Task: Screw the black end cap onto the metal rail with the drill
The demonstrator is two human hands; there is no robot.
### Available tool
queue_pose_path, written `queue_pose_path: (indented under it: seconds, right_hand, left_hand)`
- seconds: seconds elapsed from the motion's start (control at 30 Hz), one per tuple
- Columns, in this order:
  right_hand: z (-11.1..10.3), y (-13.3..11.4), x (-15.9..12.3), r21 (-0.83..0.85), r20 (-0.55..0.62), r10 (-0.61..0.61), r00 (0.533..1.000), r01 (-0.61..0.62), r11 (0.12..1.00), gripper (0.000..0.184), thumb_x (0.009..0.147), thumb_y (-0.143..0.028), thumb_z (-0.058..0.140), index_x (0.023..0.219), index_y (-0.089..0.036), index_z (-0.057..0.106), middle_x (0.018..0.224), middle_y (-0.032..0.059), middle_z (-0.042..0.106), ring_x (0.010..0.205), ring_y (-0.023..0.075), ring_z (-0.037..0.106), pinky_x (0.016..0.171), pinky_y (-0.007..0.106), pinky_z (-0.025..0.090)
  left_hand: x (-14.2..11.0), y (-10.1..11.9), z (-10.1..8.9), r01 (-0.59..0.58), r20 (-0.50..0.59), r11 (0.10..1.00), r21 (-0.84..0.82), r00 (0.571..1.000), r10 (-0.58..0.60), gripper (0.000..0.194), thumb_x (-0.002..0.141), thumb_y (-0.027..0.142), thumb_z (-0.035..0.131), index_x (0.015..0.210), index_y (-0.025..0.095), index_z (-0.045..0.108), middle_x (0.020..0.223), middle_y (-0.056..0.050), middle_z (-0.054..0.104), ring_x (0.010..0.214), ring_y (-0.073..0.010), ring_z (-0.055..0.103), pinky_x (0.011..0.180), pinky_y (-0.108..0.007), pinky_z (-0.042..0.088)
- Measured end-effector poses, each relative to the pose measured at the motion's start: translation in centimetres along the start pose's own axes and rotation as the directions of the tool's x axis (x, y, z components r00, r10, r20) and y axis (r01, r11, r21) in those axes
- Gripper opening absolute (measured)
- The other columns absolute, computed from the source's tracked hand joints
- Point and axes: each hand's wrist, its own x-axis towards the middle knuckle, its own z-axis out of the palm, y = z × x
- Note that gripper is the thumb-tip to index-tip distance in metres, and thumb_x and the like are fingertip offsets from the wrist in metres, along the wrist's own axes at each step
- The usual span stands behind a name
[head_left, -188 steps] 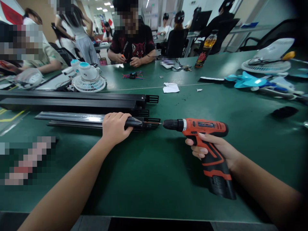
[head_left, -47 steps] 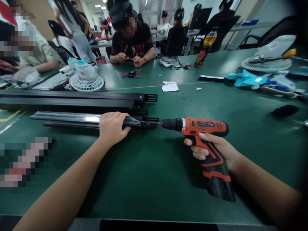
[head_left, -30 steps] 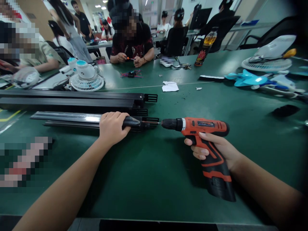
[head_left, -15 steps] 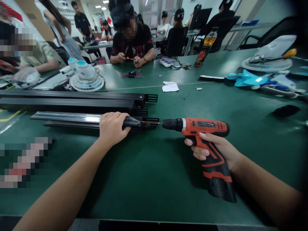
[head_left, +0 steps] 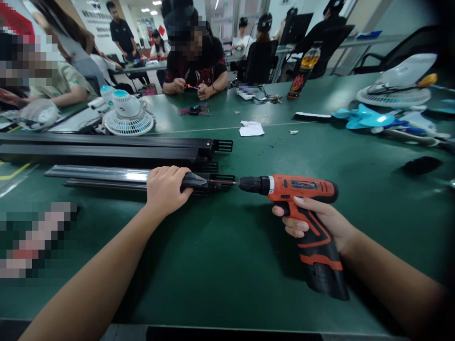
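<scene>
My left hand (head_left: 168,189) is wrapped over a long dark bar (head_left: 103,173) near its right end, pressing it down at the table. A slotted black end piece (head_left: 224,180) sticks out at that end. In my right hand (head_left: 320,215) is a red and black cordless drill (head_left: 300,185), held by its grip with a finger by the trigger. The drill points left, its thin bit (head_left: 235,183) reaching the slotted end piece. Whether the bit sits in a screw is too small to tell.
More long black bars (head_left: 106,152) lie just beyond my left hand. White fan parts (head_left: 130,118) stand at the back left, with blue fan blades (head_left: 369,117) at the right. A drink bottle (head_left: 304,71) and paper scraps (head_left: 251,128) are farther back. Across the green table (head_left: 213,284) sits a co-worker (head_left: 195,66).
Both hands, the bar and the drill stay almost exactly in place. In the background at the left, a standing person has shifted slightly.
</scene>
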Motion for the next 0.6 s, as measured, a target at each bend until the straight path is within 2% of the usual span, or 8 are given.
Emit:
queue_pose_path:
  seconds: [0.27,0.6]
  right_hand:
    - [0.02,0.03,0.04,0.004,-0.020,0.002,1.000,-0.002,1.000,0.042,0.075,-0.051,0.094,0.087,-0.014,0.078,0.056,-0.0031,0.055,0.050,0.0081,0.038,0.051,0.023,0.041]
    - [-0.28,0.17,0.09,-0.030,-0.021,-0.008,1.000,0.007,1.000,0.040,0.079,-0.052,0.089,0.090,-0.016,0.075,0.056,-0.0043,0.051,0.050,0.0095,0.040,0.051,0.024,0.040]
  left_hand:
    - [0.00,0.01,0.09,0.000,-0.004,1.000,0.014,1.000,0.000,0.033,0.091,0.035,0.067,0.117,0.020,0.079,0.108,-0.012,0.083,0.103,-0.0368,0.076,0.098,-0.055,0.054]
    - [-0.02,-0.03,0.19,-0.003,-0.014,1.000,0.019,1.000,0.004,0.031,0.091,0.035,0.067,0.117,0.021,0.079,0.107,-0.011,0.083,0.103,-0.0367,0.076,0.098,-0.055,0.054]
